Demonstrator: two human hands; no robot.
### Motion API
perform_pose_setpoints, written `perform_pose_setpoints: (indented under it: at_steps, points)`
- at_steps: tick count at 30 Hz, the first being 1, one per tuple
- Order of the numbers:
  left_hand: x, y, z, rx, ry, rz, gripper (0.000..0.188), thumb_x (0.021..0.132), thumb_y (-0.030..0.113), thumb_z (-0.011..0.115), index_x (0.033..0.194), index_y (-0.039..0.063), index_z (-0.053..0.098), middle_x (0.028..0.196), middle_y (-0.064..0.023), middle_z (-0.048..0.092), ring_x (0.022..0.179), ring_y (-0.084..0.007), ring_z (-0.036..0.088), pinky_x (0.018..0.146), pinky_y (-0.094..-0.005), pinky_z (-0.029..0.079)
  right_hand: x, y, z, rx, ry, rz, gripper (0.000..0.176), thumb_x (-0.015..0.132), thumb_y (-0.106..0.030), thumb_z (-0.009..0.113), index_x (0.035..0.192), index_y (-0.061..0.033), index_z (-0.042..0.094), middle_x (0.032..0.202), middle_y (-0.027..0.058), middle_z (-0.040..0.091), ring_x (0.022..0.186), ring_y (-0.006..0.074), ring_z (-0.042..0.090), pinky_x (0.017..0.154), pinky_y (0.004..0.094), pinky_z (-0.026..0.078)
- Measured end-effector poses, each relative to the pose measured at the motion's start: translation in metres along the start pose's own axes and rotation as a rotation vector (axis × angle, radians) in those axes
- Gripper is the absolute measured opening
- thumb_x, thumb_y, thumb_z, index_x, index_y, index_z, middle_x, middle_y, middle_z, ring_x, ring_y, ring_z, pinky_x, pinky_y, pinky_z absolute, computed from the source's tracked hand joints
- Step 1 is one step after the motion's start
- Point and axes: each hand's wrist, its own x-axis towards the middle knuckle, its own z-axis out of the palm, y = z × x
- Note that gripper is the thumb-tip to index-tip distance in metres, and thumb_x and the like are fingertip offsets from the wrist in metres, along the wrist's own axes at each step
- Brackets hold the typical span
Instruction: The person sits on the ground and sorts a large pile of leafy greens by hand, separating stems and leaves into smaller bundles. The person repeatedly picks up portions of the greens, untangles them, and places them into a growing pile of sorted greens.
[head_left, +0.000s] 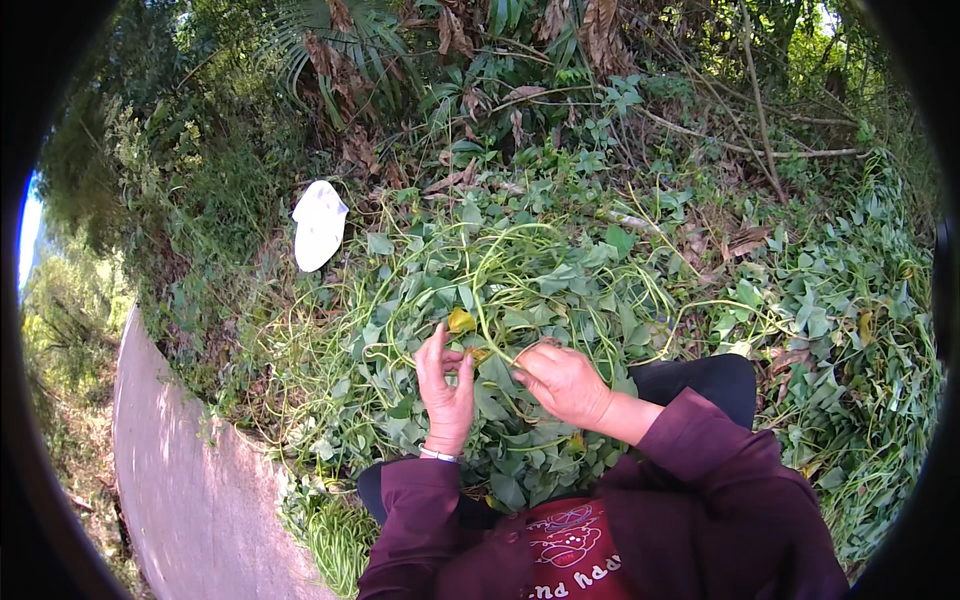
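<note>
A wide heap of leafy green vines lies on the ground before me, its long pale stems tangled. My right hand has its fingers closed on the lower end of a thick green vine stem, which arches up and over the heap. Just left of it, my left hand is raised with thumb and fingers apart and nothing between them; a silver-coloured bracelet circles its wrist. A yellow leaf shows right above the left fingertips.
A white object, perhaps a bag or cloth, lies beyond the heap at the left. A paved path runs along the lower left, with a bundle of green stems beside it. More vines cover the right; branches and shrubs stand behind.
</note>
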Motion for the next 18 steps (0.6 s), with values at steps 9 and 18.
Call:
perform_pose_setpoints:
  at_steps: [9, 18]
  points:
    - [0.012, -0.020, -0.004, 0.294, -0.234, 0.208, 0.033, 0.070, -0.009, 0.060, 0.099, 0.006, 0.066, 0.099, -0.0100, 0.062, 0.090, -0.0273, 0.057, 0.080, -0.0333, 0.047, -0.001, 0.000, 0.009, -0.004, -0.120, -0.184, 0.019, 0.077, -0.021, 0.067, 0.081, -0.0085, 0.054, 0.069, 0.0061, 0.049, 0.062, 0.0259, 0.053, 0.058, 0.0368, 0.044]
    - [0.020, -0.021, -0.020, -0.074, -0.031, -0.406, 0.021, 0.093, 0.016, 0.054, 0.108, 0.003, 0.062, 0.083, -0.0044, 0.065, 0.062, -0.0058, 0.053, 0.059, -0.0200, 0.044, 0.036, 0.022, -0.076, -0.381, 0.346, -0.064, 0.016, 0.079, -0.019, 0.066, 0.076, -0.0076, 0.056, 0.064, 0.0060, 0.049, 0.055, 0.0245, 0.050, 0.054, 0.0356, 0.039]
